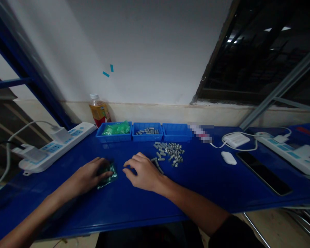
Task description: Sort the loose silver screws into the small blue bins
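My left hand (93, 174) is on a small green-tinted plastic bag (113, 174) on the blue table, its thumb over the bag and its fingers curled at the far side. What the bag contains is hard to make out. To the right, my right hand (143, 173) hovers over the table with fingers bent, thumb and forefinger apart, and nothing visible between them. Just beyond it lie a couple of longer bolts (157, 164), partly hidden by the hand. A loose pile of short metal bolts or pins (174, 151) spreads behind these.
Along the wall stand three blue bins: one with green plastic bags (117, 128), one with metal pieces (147, 131), and another bin (176, 132). A drink bottle (98, 108) is behind. Power strips (59, 148) flank the table; a phone (263, 173) and white case (228, 158) lie right.
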A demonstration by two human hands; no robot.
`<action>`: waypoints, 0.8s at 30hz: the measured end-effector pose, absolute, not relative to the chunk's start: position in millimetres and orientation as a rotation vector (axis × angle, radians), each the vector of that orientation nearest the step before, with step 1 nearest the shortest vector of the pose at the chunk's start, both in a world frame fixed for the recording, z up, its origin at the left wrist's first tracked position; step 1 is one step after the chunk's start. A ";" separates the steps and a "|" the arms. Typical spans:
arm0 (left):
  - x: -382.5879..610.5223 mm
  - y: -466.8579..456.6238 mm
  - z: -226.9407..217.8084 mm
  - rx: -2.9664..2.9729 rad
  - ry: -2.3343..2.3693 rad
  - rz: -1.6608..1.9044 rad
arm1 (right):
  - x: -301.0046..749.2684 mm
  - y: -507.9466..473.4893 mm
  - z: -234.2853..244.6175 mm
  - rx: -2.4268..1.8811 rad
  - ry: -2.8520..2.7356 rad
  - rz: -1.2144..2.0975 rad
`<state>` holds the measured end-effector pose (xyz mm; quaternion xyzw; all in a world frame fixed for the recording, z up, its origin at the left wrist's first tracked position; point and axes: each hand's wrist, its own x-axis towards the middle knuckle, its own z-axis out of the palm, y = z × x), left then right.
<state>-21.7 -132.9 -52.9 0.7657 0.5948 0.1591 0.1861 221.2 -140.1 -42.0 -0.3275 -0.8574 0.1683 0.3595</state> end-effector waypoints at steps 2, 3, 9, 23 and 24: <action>-11.7 -129.3 -45.8 2.165 1.512 0.497 | 214.5 -139.7 -46.2 -0.914 -2.033 0.682; -4.0 -126.8 -39.3 2.163 1.465 0.567 | 211.6 -138.3 -48.1 -0.968 -1.899 0.841; 45.3 -126.2 -4.6 2.291 1.075 0.844 | 211.6 -119.8 -51.6 -0.949 -1.168 1.543; 57.8 -101.1 -16.6 1.397 1.134 0.928 | 234.1 -128.6 -39.4 -0.773 -1.913 0.210; 50.5 -95.3 -9.1 1.477 1.206 0.960 | 233.4 -130.0 -38.8 -0.788 -1.951 0.181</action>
